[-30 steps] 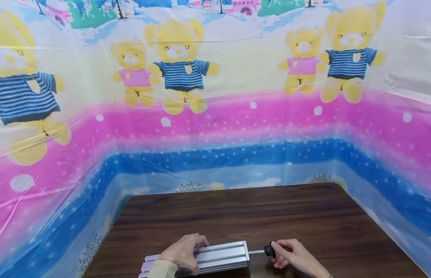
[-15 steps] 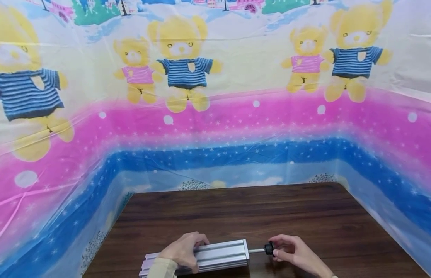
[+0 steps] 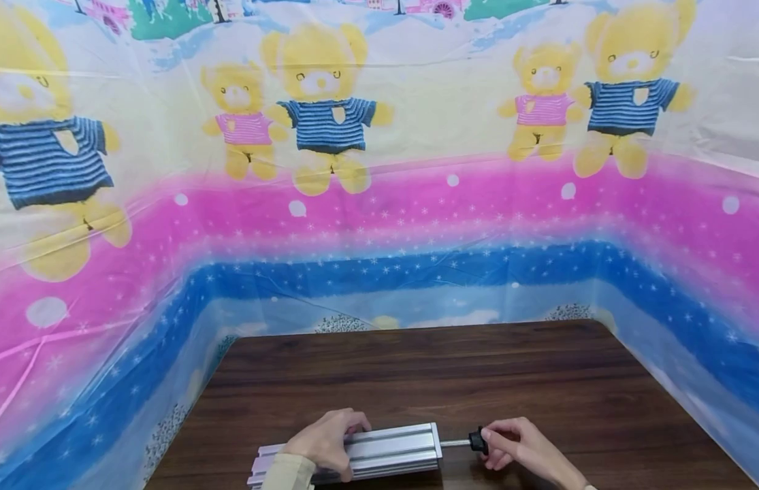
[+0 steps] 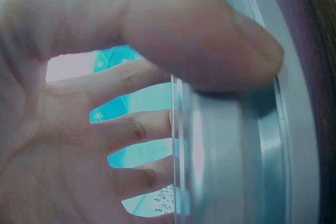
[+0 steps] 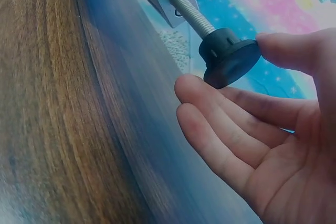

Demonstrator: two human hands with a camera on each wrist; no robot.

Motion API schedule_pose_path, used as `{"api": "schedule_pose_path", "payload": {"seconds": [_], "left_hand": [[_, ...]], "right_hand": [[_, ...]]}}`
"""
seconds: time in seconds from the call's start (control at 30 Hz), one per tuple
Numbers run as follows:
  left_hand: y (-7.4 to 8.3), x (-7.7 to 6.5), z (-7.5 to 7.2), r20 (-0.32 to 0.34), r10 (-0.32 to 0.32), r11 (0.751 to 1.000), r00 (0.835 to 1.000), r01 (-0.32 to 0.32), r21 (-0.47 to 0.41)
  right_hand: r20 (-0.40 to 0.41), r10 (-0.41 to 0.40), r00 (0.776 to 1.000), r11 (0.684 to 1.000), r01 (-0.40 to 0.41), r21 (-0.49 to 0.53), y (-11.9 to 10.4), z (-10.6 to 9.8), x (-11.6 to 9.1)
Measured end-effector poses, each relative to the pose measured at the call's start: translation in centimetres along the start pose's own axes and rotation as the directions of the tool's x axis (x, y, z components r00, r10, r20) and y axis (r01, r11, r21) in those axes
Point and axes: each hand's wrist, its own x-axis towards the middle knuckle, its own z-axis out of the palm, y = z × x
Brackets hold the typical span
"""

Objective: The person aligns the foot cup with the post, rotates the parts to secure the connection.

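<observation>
A silver aluminium extrusion (image 3: 397, 448) with lengthwise grooves lies on its side on the table. My left hand (image 3: 325, 442) grips it from above, thumb (image 4: 252, 51) along the near face and fingers reaching over the far side. From the end plate (image 5: 181, 17), which holds a socket screw, sticks out a threaded rod (image 3: 455, 443) carrying a black levelling foot (image 3: 478, 440). My right hand (image 3: 526, 449) pinches that foot's rim between thumb and fingers. In the right wrist view, the thumb touches the edge of the foot (image 5: 228, 59), and two fingers lie loosely curled below it.
The dark wood-grain table (image 3: 416, 367) runs under everything. A printed cloth (image 3: 379, 224) with bears and pink and blue bands hangs along its back and both sides.
My right hand has turned about the levelling foot, its thumb and fingers shifting round the rim and back. The left hand keeps its hold, and the extrusion stays nearly in place.
</observation>
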Motion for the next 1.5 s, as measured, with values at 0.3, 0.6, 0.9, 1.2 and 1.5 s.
{"api": "schedule_pose_path", "payload": {"seconds": [0.3,0.6,0.9,1.2,1.5], "left_hand": [[-0.2,-0.2,-0.1,-0.007,-0.006,1.0,1.0,0.006,0.009],[-0.4,-0.4,-0.3,-0.002,-0.025,1.0,1.0,0.025,0.007],[-0.5,-0.5,-0.1,-0.011,-0.021,0.999,1.0,0.021,0.037],[-0.3,-0.3,-0.2,-0.003,-0.03,0.999,1.0,0.03,0.042],[0.0,-0.5,-0.4,-0.01,-0.051,0.996,0.999,0.052,0.072]], "right_hand": [[-0.022,0.019,1.0,1.0,-0.019,0.0,0.3,0.3,0.2],[-0.004,-0.173,0.985,0.981,0.172,-0.087,0.3,0.7,0.3],[-0.004,-0.106,0.994,0.994,0.106,-0.032,0.3,0.9,0.3],[-0.022,-0.034,0.999,0.999,0.034,-0.018,0.2,0.9,0.2],[-0.036,-0.1,0.994,0.994,0.098,-0.046,0.1,1.4,0.0]]}}
